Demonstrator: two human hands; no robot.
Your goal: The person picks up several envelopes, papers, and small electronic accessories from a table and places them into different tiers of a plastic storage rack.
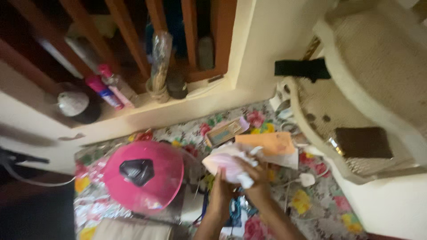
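Both hands meet over the floral-covered table (pixel 320 209): the left hand (pixel 221 189) presses its fingers under a crumpled pale pink cloth (pixel 227 162), and the right hand (pixel 253 174) curls tight around it; beyond lies an orange envelope (pixel 267 143), a pink helmet (pixel 144 175) sits to the left

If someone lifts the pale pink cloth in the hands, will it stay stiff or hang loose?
The pale pink cloth is bunched and creased between the left hand and right hand, so it is probably floppy. It also looks thin, so likely light.
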